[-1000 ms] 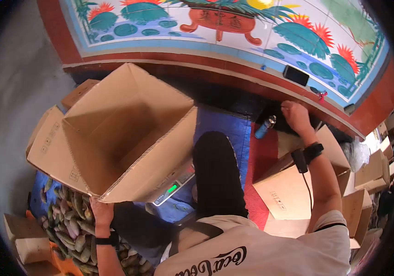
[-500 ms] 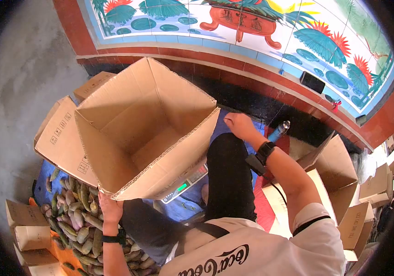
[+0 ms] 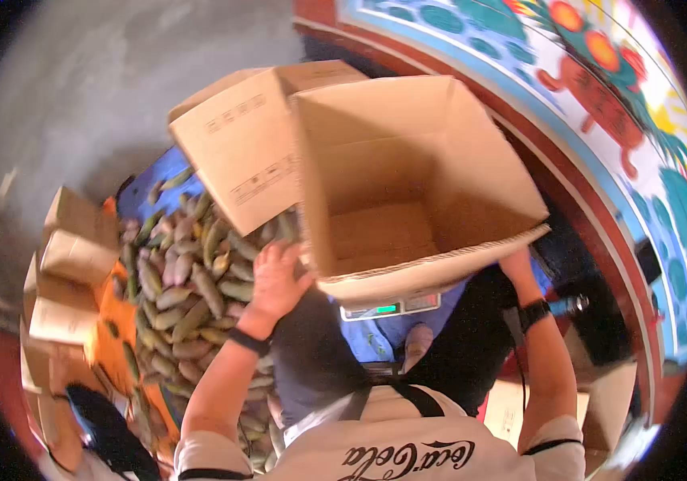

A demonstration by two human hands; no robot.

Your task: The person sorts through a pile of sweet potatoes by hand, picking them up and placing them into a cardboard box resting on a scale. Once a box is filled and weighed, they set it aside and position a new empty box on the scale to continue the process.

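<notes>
A tall cardboard box [image 3: 383, 232] with its top open stands in front of me over a digital scale [image 3: 391, 307], whose green display is lit. Nothing lies on the visible part of its bottom. My left hand [image 3: 278, 280] is open at the near left side of the box, fingers spread, above a heap of long green and pinkish vegetables [image 3: 191, 301]. At the near right corner, my right hand [image 3: 517, 260] is against the box; its fingers are hidden behind the cardboard.
Another carton [image 3: 243, 144] leans beside the box on the left. Smaller cartons [image 3: 79, 256] stand at the far left, where a person's dark clothing [image 3: 111, 429] shows. A blue sheet [image 3: 169, 172] lies under the heap. A tiled wall [image 3: 600, 96] borders the right; more cartons [image 3: 612, 409] sit behind my right arm.
My view has swung left, so the box appears farther right. My left hand has gone from the box's near corner to spread fingers beside it. My right hand has come to the near right corner.
</notes>
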